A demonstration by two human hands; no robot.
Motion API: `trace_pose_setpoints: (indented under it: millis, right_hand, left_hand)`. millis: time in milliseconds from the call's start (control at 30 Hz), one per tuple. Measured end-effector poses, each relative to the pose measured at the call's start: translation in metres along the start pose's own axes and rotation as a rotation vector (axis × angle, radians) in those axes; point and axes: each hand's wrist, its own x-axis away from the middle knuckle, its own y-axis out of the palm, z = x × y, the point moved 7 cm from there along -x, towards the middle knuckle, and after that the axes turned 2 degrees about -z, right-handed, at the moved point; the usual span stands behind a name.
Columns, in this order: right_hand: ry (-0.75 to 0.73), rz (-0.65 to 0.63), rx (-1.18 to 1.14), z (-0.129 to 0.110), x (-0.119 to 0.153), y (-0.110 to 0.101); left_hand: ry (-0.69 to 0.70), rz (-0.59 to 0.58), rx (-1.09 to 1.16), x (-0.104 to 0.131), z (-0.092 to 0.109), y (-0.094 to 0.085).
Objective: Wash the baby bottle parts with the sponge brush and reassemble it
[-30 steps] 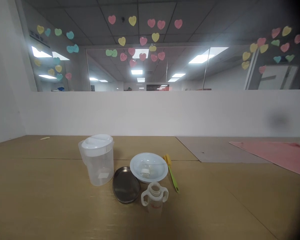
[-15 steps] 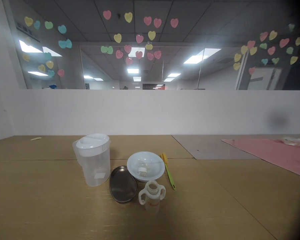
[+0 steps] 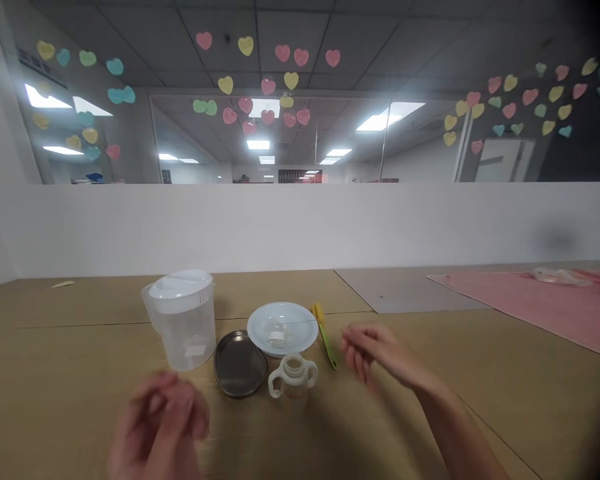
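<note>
My left hand (image 3: 163,423), blurred by motion, is at the lower left in front of the plastic pitcher (image 3: 187,337). Its fingers are loosely curled, and I see nothing in them. To the right, my right hand (image 3: 367,347) hovers above the table beside a green-handled brush (image 3: 325,340) with a yellow head. Those fingers are bent and apart, empty. Between my hands stands a lidless baby bottle (image 3: 294,387) with two white side handles. Behind it a white bowl (image 3: 306,337) holds a small clear piece with a white ring (image 3: 277,339). An oval metal tray (image 3: 240,367) lies left of the bottle.
The tan table (image 3: 105,360) runs back to a white wall (image 3: 260,227). A pink cloth (image 3: 510,300) with a clear plastic packet (image 3: 560,276) lies on the right, near a grey sheet (image 3: 405,293). A small flat pale piece (image 3: 63,284) rests far left.
Both of my hands have come into view from below, one on each side of the bottle. The whole view has shifted slightly; the things on the table stand as before.
</note>
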Motion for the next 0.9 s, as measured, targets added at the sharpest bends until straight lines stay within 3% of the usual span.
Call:
trace_pose_setpoints:
  millis: [100, 133, 200, 267, 333, 367, 500, 700, 900]
  right_hand:
    - [0.193, 0.251, 0.416, 0.028, -0.038, -0.038]
    - [0.286, 0.305, 0.62, 0.041, -0.046, -0.044]
    - [0.332, 0.33, 0.714, 0.065, -0.059, -0.039]
    - [0.338, 0.336, 0.768, 0.086, -0.068, -0.025]
    - [0.337, 0.352, 0.818, 0.101, -0.074, -0.011]
    - [0.334, 0.362, 0.839, 0.107, -0.077, -0.004]
    - [0.329, 0.379, 0.875, 0.121, -0.085, 0.009]
    - [0.348, 0.476, 0.833, 0.131, -0.086, 0.002]
    - [0.241, 0.791, 0.341, 0.14, -0.072, -0.017]
  left_hand:
    - [-0.034, -0.058, -0.007, -0.029, -0.017, 0.042]
    - [-0.033, -0.16, -0.099, -0.036, -0.027, 0.059]
    - [-0.038, -0.404, -0.324, -0.046, -0.057, 0.091]
    - [-0.022, -0.728, -0.633, -0.047, -0.097, 0.12]
    - [0.037, -1.026, -0.968, -0.042, -0.136, 0.139]
    - [0.057, -1.112, -1.107, -0.041, -0.153, 0.144]
    - [0.047, -1.214, -1.275, -0.042, -0.188, 0.152]
    - [0.068, -1.249, -1.39, -0.043, -0.201, 0.157]
    - [0.051, -1.302, -1.546, -0.034, -0.222, 0.148]
